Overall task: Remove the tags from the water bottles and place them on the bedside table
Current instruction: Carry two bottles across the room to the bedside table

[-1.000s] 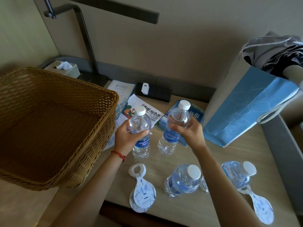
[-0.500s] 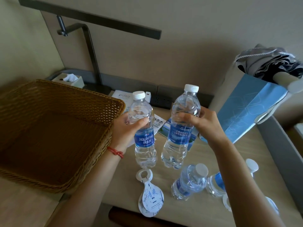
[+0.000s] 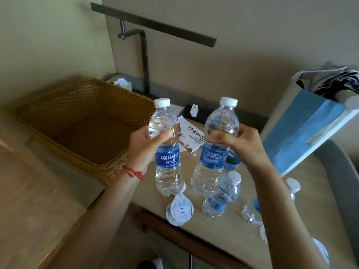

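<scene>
- Left hand [image 3: 143,150] wraps one bottle [image 3: 168,150], right hand [image 3: 240,144] another bottle [image 3: 215,150]; both upright, tagless, lifted for placing.
- Removed tag [image 3: 180,209] lies on tabletop [image 3: 314,191].

Wicker basket [image 3: 81,121] beside leaflet [image 3: 191,138], blue bag [image 3: 299,133].

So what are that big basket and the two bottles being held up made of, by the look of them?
The basket looks like woven wicker or rattan: golden-brown strands in an open weave, matte. It could be an imitation. The bottle in the left hand and the bottle in the right hand look like thin clear plastic, glossy and ribbed, with white ridged plastic caps and blue film labels.
</scene>
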`<state>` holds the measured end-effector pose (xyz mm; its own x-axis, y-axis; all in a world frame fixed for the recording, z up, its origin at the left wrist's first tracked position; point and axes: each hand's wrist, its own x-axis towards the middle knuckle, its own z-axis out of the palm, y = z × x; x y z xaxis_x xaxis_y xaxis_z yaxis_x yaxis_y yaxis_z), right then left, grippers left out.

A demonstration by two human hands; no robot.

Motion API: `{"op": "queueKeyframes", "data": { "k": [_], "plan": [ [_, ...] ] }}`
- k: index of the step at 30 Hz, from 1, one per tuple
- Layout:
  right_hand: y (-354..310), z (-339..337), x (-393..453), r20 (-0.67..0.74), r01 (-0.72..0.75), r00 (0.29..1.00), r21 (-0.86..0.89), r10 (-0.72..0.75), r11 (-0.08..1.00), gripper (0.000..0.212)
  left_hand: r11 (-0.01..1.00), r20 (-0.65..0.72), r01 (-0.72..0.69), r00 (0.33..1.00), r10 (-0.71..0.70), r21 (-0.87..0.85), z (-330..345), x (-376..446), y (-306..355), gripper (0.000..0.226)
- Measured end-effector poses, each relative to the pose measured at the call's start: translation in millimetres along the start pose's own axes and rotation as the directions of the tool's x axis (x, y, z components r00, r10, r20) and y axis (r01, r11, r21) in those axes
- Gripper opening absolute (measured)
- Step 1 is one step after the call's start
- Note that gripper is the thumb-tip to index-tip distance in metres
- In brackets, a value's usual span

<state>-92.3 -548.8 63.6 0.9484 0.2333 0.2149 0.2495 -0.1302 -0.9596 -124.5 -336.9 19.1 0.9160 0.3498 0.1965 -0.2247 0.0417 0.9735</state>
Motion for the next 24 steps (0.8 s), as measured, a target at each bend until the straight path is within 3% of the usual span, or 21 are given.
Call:
{"op": "queueKeyframes", "data": {
  "k": [6, 9, 17, 22, 24],
  "plan": [
    [-0.1, 2.1, -39.9, 0.123, -0.017, 0.992, 0.071, 0.008, 0.997, 0.017, 0.999, -0.111, -0.008, 0.994, 0.012, 0.039, -12.3, -71.9, 8.5, 0.013],
    [6.7, 13.3, -59.2, 0.176, -0.046, 0.984, 0.090, 0.029, 0.995, 0.013, 0.998, -0.250, 0.038, 0.968, -0.024, 0.051, -28.7, -111.2, 7.8, 0.016],
    [31.6, 82.1, -113.2, 0.327, -0.167, 0.938, 0.127, 0.118, 0.978, 0.022, 0.980, -0.552, 0.180, 0.828, -0.103, 0.087, -99.3, -212.1, -11.0, 0.021],
    [48.4, 136.9, -142.4, 0.430, -0.208, 0.882, -0.015, 0.195, 0.978, 0.011, 0.960, -0.682, 0.272, 0.715, -0.154, 0.069, -148.8, -266.1, -24.5, 0.026],
    [51.9, 162.6, -153.0, 0.494, -0.225, 0.843, -0.035, 0.213, 0.974, 0.020, 0.959, -0.717, 0.281, 0.674, -0.179, 0.025, -168.9, -286.7, -27.8, 0.027]
  ]
}}
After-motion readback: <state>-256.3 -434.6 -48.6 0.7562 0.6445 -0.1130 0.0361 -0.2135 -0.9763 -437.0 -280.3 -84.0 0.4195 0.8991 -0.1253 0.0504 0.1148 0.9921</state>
